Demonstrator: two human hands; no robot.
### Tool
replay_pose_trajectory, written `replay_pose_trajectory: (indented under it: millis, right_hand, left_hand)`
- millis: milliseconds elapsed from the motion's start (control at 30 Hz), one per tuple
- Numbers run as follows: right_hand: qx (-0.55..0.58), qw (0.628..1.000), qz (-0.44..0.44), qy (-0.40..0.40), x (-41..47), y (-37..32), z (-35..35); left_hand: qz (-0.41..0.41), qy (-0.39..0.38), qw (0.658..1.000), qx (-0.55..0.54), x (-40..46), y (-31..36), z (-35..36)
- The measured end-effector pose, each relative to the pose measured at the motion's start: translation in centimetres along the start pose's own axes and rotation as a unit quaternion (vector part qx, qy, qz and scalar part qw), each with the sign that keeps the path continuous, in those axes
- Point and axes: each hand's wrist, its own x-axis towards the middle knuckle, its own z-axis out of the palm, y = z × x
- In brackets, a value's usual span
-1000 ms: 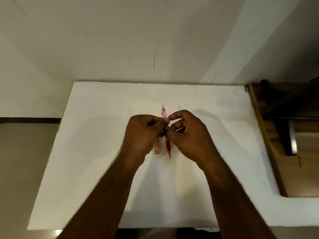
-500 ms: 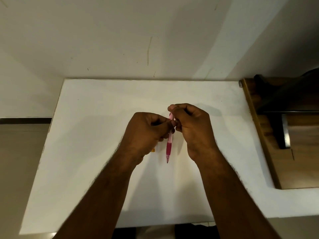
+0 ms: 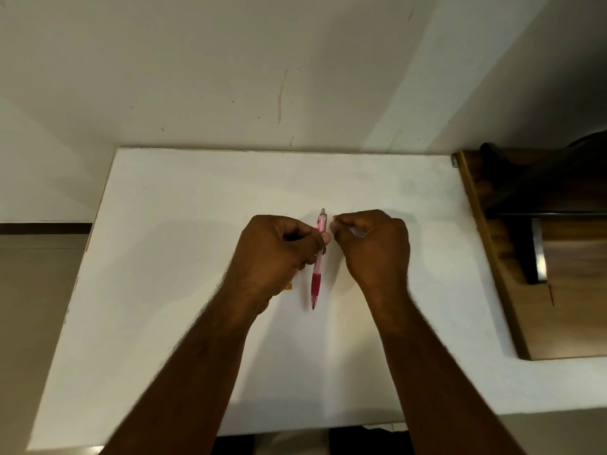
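The left grip (image 3: 279, 254) is holding a translucent pink plastic click pen (image 3: 317, 274), with fingers and thumb curling round the upper barrel. The pen is hanging over the middle of the white surface (image 3: 197, 224), its clicker end pointing toward the wall and its darker red rubber sleeve and tip pointing back toward the person. The right grip (image 3: 371, 244) is hovering just beside the pen's top, apart from it, with fingers curling tightly; whether it is pinching anything I cannot tell. A small orange piece (image 3: 289, 286) is peeking out from under the left grip.
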Motion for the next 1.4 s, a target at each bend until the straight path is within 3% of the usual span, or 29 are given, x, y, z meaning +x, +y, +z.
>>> replay_pose_trajectory:
  millis: [100,233,400,1000,1400]
  right_hand:
    - [-0.014,1.000,-0.012,0.009,-0.09,0.09,0.38]
    - [0.069,0.996,0.049,0.019,0.02,0.04,0.34]
    - [0.119,0.990,0.067,0.024,-0.04,-0.10,0.28]
    - [0.175,0.977,0.117,0.039,0.00,-0.05,0.38]
    - [-0.051,0.999,0.006,0.006,-0.16,-0.08,0.38]
  left_hand:
    - [0.004,0.004,1.000,0.004,0.15,-0.32,-0.01]
    - [0.011,0.005,1.000,0.009,0.29,-0.52,-0.03]
    - [0.011,0.002,1.000,0.009,0.27,-0.42,-0.03]
    - [0.010,-0.011,1.000,0.013,-0.08,0.06,-0.04]
    - [0.009,-0.012,1.000,0.021,-0.07,-0.02,0.09]
